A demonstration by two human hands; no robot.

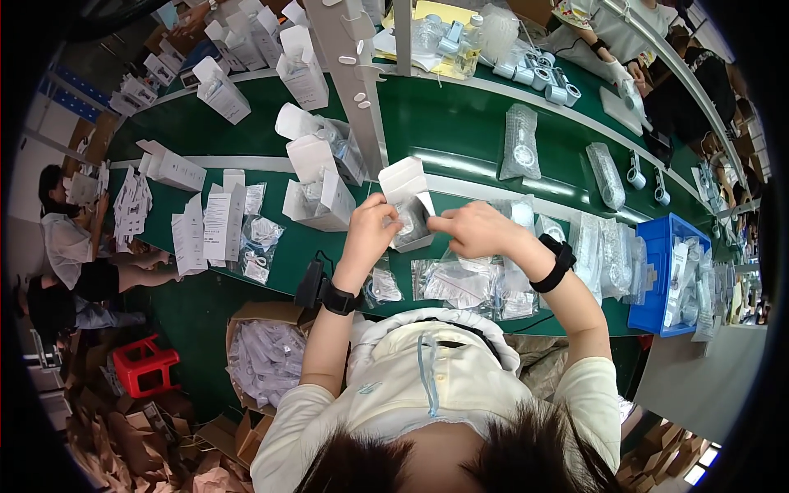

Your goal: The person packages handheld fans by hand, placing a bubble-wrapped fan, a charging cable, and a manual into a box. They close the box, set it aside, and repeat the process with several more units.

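Note:
In front of me, at the edge of the green bench, stands a small white cardboard box with its lid flap raised. Inside it lies something in clear bubble wrap. My left hand is closed on the box's left side, fingers at the rim. My right hand has curled fingers, with the index finger and thumb at the side flap on the right. Below that hand lie clear plastic bags with white contents. Another open white box stands left of my left hand.
A blue bin of wrapped items stands right. Bubble-wrapped pieces lie on the green surface beyond a metal post. White folded cartons stand left. Below are a carton of clear plastic pieces and a red stool. Other people work nearby.

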